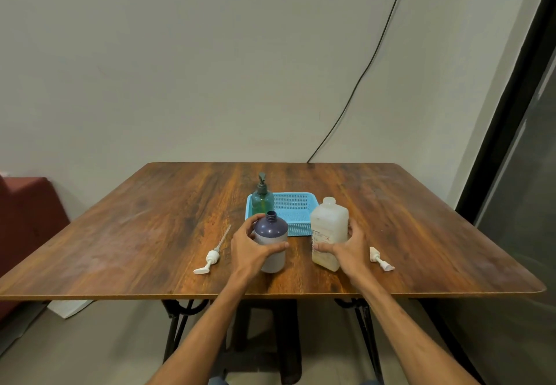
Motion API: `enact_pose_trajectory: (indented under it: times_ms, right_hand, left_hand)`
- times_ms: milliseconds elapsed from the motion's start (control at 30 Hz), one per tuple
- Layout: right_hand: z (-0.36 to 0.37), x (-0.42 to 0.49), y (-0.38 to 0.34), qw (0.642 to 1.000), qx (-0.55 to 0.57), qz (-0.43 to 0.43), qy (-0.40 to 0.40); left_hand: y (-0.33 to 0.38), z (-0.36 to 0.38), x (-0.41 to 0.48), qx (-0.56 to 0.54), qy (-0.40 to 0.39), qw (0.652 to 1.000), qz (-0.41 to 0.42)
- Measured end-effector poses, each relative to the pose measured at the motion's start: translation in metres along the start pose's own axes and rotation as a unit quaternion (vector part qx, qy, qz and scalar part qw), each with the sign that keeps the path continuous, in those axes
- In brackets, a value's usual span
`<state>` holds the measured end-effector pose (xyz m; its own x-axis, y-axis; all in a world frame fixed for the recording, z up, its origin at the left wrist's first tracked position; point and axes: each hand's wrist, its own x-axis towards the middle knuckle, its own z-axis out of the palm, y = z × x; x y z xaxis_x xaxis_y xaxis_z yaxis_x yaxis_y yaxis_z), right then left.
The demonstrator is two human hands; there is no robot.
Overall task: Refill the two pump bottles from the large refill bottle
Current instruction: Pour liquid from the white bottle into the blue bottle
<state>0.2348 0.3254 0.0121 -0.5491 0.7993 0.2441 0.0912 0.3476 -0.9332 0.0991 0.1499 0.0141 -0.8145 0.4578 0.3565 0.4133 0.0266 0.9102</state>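
While the left hand (251, 244) is gripping the open purple bottle (270, 241) at frame centre, the right hand (346, 247) is clasping the refill bottle (328, 232) (narrow neck, so a hasty pour risks spilling).

L hand (251, 244) grips open purple bottle (270, 241); R hand (346, 246) on refill bottle (329, 231), upright.

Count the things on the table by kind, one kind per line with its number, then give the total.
Bottles: 3 (purple bottle, green pump bottle, refill bottle)
Loose pump heads: 2 (left pump head, right pump head)
Baskets: 1 (blue basket)
Total: 6
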Motion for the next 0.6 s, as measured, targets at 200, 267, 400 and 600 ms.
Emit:
enact_pose_trajectory:
  times_ms: [200,267,400,600]
  right_hand:
    - [0.003,0.0,0.013,0.999,0.01,0.011,0.034]
    - [0.002,0.0,0.015,0.999,0.014,0.014,0.035]
    - [0.002,0.0,0.017,0.999,0.022,0.009,0.031]
    - [0.004,0.0,0.023,0.999,0.011,0.012,0.036]
  left_hand:
    - [-0.005,0.007,0.0,0.0,-0.006,1.0,-0.008]
    - [-0.008,0.01,0.0,0.003,-0.004,1.0,-0.01]
    - [-0.013,0.012,0.0,0.008,-0.005,1.0,-0.004]
    - [-0.017,0.013,-0.002,0.0,-0.022,1.0,-0.005]
